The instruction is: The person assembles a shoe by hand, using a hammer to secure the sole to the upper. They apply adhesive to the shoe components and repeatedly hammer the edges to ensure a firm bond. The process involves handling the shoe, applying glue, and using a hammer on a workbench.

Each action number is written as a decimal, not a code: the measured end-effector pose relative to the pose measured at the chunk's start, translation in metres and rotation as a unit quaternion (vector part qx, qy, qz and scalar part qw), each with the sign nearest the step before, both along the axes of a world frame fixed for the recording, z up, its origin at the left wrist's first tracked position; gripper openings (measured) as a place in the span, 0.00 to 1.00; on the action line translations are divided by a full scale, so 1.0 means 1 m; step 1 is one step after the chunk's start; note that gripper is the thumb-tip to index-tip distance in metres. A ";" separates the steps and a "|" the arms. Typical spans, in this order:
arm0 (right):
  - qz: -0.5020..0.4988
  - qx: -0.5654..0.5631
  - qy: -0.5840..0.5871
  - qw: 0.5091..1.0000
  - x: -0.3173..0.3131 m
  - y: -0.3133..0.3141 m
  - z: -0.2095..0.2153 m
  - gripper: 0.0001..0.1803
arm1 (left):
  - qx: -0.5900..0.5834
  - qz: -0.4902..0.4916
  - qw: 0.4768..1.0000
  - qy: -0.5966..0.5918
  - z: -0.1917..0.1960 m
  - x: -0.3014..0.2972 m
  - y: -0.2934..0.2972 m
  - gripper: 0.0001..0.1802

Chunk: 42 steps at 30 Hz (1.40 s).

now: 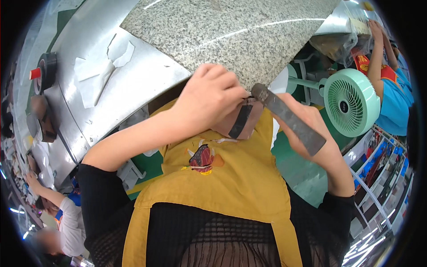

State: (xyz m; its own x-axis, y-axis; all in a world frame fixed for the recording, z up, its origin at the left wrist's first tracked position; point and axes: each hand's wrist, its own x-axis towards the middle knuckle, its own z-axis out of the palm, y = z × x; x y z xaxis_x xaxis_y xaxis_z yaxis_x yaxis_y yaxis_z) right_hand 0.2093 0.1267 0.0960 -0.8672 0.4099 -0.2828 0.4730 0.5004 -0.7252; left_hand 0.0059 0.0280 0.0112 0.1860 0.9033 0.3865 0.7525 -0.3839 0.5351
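At the near corner of the speckled stone slab (249,49), my left hand (212,95) is closed on the upper edge of a brownish-pink flat piece (231,120), perhaps leather. A black strip (241,119) runs slantwise across that piece, which hangs toward my yellow apron. My right hand (307,120) grips a hammer (291,120) just to the right. Its dark metal head lies aslant in front of my fingers, the round end close to my left fingertips. The hammer's handle is hidden behind head and hand.
Torn white paper (100,73) lies on the metal table (138,71) to the left, with a black tape roll (47,71) farther left. A mint-green fan (351,103) stands at right. Co-workers in blue (393,107) and in white (73,224) are on either side.
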 end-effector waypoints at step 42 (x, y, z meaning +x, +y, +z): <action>0.044 0.067 -0.032 0.996 -0.005 -0.014 -0.006 0.19 | 0.033 0.017 0.997 0.061 -0.006 -0.006 -0.012 0.10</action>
